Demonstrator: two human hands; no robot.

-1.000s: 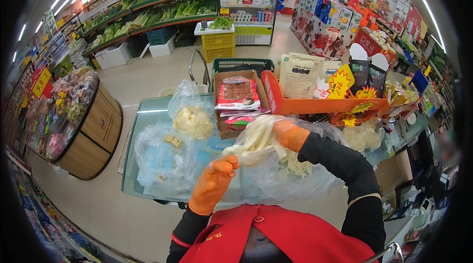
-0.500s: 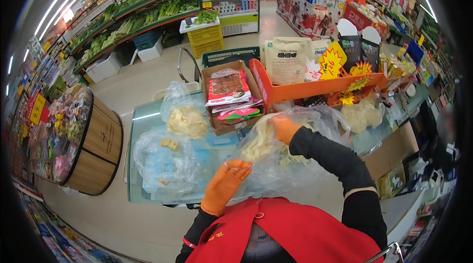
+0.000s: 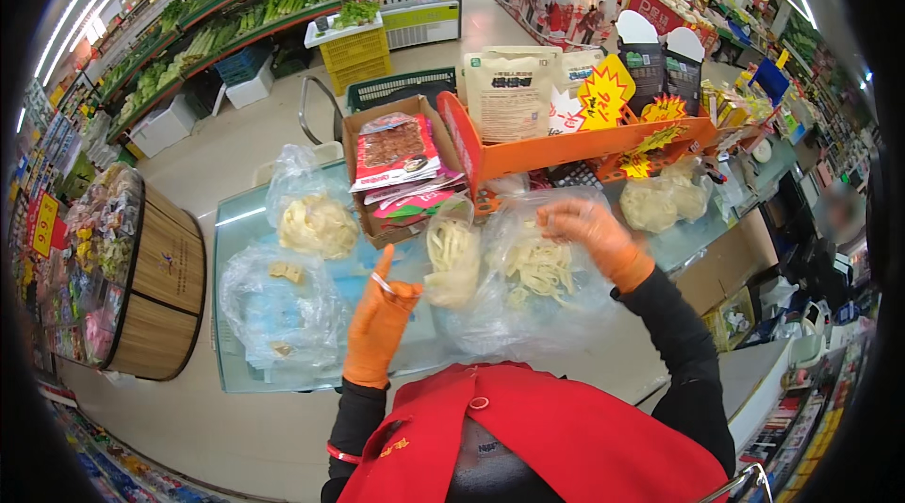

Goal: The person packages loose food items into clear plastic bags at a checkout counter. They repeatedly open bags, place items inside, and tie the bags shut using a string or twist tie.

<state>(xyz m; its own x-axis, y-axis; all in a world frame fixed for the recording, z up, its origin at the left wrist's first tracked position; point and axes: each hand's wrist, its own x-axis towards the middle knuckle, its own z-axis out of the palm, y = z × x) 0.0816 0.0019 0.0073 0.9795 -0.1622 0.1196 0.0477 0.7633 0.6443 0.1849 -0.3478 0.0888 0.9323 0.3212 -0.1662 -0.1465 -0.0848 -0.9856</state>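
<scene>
My left hand (image 3: 379, 329), in an orange glove, is raised palm inward with its index finger up and thumb out to the right. A whitish sliver shows across its fingers. The thumb tip comes close to a small clear bag (image 3: 451, 263) of pale strips; contact is unclear. My right hand (image 3: 589, 234), also gloved in orange and slightly blurred, hovers over a larger opened plastic bag (image 3: 490, 319), its fingers loosely bent and apart. Loose pale strips (image 3: 540, 269) lie in that bag beneath it. Nothing shows in the right fingers.
On the glass counter (image 3: 236, 314) are a bag of pale sheets (image 3: 319, 225), a crumpled bag with small scraps (image 3: 283, 305), and another filled bag (image 3: 660, 201). A cardboard box of packets (image 3: 401, 164) and an orange display rack (image 3: 584, 145) stand behind. A round wooden bin (image 3: 160, 286) is left.
My right hand has lifted out of the small bag of strips and moved right, above the loose strips. The small bag now stands upright between my hands. The whole view has shifted slightly.
</scene>
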